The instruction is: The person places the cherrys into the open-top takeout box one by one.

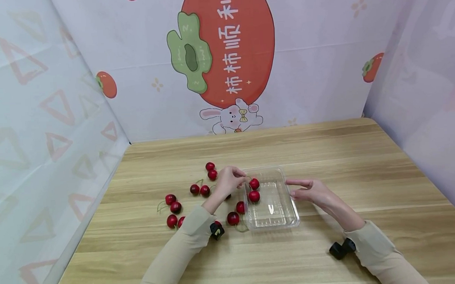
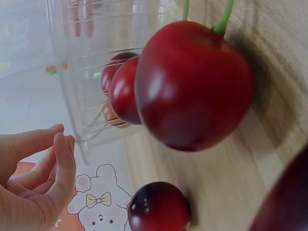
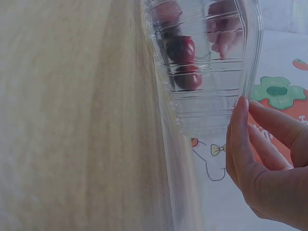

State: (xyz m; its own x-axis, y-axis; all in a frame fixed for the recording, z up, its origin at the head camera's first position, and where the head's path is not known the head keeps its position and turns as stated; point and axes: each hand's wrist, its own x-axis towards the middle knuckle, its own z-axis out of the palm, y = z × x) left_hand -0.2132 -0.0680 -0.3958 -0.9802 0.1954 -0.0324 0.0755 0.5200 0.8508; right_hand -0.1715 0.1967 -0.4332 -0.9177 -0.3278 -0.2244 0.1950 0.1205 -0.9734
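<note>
A clear plastic box (image 1: 269, 222) sits on the table with a pair of red cherries (image 1: 254, 196) inside, by its left wall. At the left rim, my left hand (image 1: 229, 181) pinches the thin stem of that pair, its fingertips (image 2: 58, 129) brought together just above the rim in the left wrist view. From the other side, my right hand (image 1: 313, 192) holds the box's right rim between thumb and fingers (image 3: 243, 108). Close to the left wall, outside the box, lie more cherries (image 1: 233, 218); one big cherry (image 2: 192, 86) partly blocks the left wrist view.
Several stemmed cherries lie left of the box, including a pair behind the left hand (image 1: 210, 166) and others further left (image 1: 171, 199). My left forearm (image 1: 178, 248) partly covers some. A patterned backdrop (image 1: 304, 72) and side walls enclose the wooden table (image 1: 325, 147).
</note>
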